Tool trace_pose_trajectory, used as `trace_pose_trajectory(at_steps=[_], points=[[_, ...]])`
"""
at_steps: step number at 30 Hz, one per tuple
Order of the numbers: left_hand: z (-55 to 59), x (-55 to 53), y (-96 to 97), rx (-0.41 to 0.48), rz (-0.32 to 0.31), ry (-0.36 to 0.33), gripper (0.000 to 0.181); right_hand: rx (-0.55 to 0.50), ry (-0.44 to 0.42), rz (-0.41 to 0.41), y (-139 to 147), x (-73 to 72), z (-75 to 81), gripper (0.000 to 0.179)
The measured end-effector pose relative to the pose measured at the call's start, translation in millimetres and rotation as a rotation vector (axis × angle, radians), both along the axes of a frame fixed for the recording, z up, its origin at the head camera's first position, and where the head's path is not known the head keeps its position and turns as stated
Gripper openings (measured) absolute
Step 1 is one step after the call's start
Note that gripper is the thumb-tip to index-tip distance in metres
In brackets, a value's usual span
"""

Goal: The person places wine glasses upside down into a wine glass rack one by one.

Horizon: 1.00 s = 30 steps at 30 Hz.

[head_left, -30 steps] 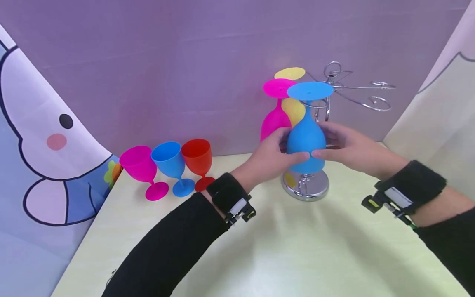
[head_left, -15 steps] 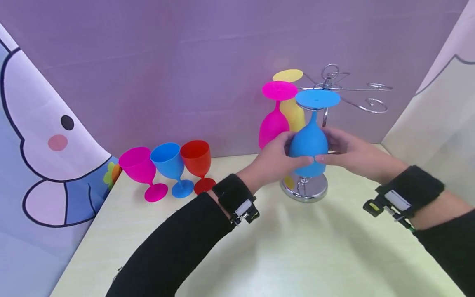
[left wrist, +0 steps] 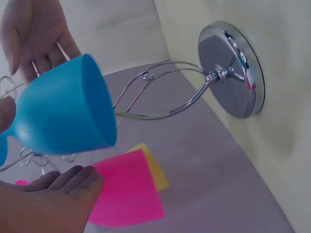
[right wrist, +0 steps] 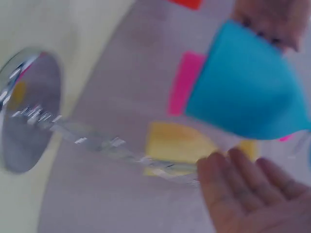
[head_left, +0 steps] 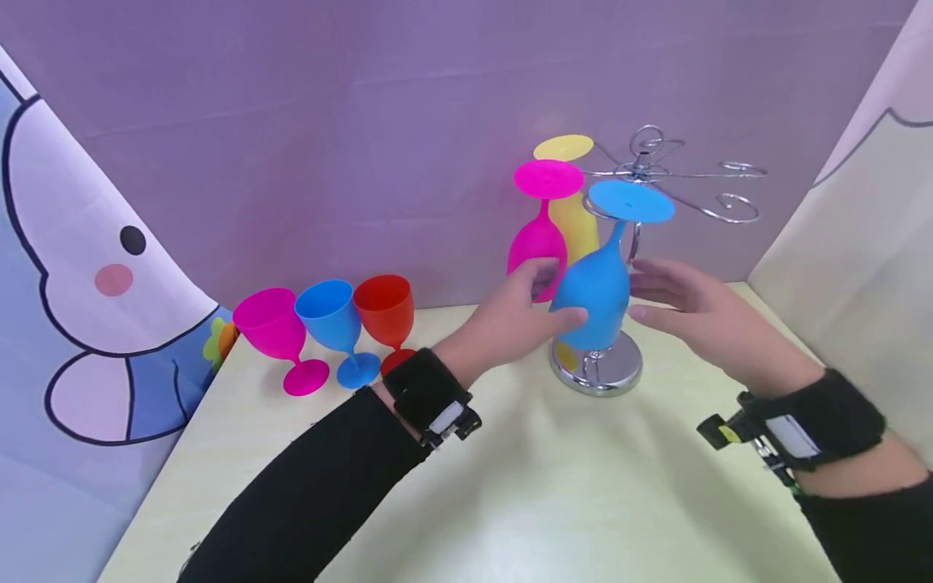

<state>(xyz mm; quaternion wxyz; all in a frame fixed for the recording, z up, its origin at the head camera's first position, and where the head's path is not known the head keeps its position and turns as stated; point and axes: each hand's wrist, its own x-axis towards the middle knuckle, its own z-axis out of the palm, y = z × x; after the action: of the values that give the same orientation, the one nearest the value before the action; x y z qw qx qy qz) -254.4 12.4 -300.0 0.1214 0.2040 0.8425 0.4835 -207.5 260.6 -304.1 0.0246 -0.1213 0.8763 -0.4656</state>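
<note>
A blue plastic goblet [head_left: 599, 295] hangs upside down by its foot from a wire arm of the chrome glass rack [head_left: 628, 364], its bowl tilted toward the lower left. My left hand [head_left: 519, 320] is at the bowl's left side, thumb in front and fingers extended behind. In the left wrist view those fingers lie apart from the goblet [left wrist: 63, 111]. Right of the bowl, my right hand [head_left: 700, 324] has its fingers spread and holds nothing. An upside-down pink goblet [head_left: 535, 243] hangs just left, partly behind my left hand, with a yellow goblet [head_left: 576, 223] behind it.
Upright pink [head_left: 271, 324], blue [head_left: 330, 314] and red goblets [head_left: 386, 308] stand in a row on the left of the pale table [head_left: 656, 502]. More curled rack arms [head_left: 739, 212] reach right. A purple backdrop [head_left: 408, 162] rises behind the table.
Both hands have drawn apart from the blue goblet they held, the left moving left and the right moving right. The goblet's foot has shifted right and down, and its bowl now tilts.
</note>
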Motion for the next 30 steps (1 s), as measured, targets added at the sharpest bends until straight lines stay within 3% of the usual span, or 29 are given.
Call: trace_pose_trajectory(at_steps=[4, 9, 12, 14, 18, 23, 27, 30], points=[[8.0, 9.7, -23.3, 0.005, 0.030, 0.044, 0.085, 0.008, 0.129, -0.101, -17.7, 27.2, 2.6, 0.073], [15.7, 35.7, -58.2, 0.048, 0.041, 0.153, 0.081, 0.026, 0.240, -0.207, -34.0, 59.5, 10.3, 0.064], [13.5, 54.4, -80.3, 0.108, 0.059, 0.229, 0.078, 0.040, 0.308, -0.270, -39.2, 73.1, 14.1, 0.059], [10.3, 66.1, -94.4, 0.164, 0.076, 0.270, 0.074, 0.041, 0.397, -0.291, -41.7, 79.1, 15.5, 0.059], [3.2, 81.5, -119.8, 0.244, 0.122, 0.316, 0.071, 0.038, 0.559, -0.347, -46.7, 89.7, 14.6, 0.062], [-5.7, 91.2, -141.2, 0.255, 0.209, 0.352, 0.069, 0.057, 0.626, -0.386, -52.8, 104.3, 14.6, 0.064], [-10.8, 93.2, -154.3, 0.258, 0.265, 0.413, 0.068, 0.086, 0.660, -0.326, -61.0, 107.0, 13.7, 0.066], [-12.3, 87.0, -163.0, 0.230, 0.323, 0.446, 0.067, 0.106, 0.667, -0.283, -65.8, 104.0, 10.8, 0.067]])
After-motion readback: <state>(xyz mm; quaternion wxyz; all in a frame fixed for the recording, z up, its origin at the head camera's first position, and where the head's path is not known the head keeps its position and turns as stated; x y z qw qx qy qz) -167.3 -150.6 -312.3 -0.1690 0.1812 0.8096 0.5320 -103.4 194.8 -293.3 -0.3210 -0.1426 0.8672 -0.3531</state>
